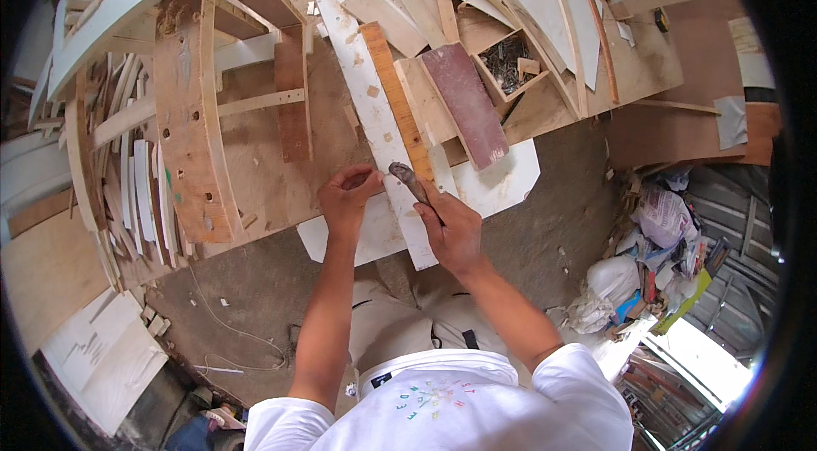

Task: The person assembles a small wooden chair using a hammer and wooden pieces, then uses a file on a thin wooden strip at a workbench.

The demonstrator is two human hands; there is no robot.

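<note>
Well, from here I see the fingers of the right hand (455,234) closed around a dark, hammer-like tool (412,184), its end above the white strip (354,68). The left hand (345,202) is curled by the strip's left edge, thumb and fingertips nearly meeting; I cannot tell whether they pinch anything small. The strip lies across the counter (330,111) and past its near edge, with an orange-brown slat (394,87) alongside, then a maroon board (465,104) and a box (529,85) farther right.
</note>
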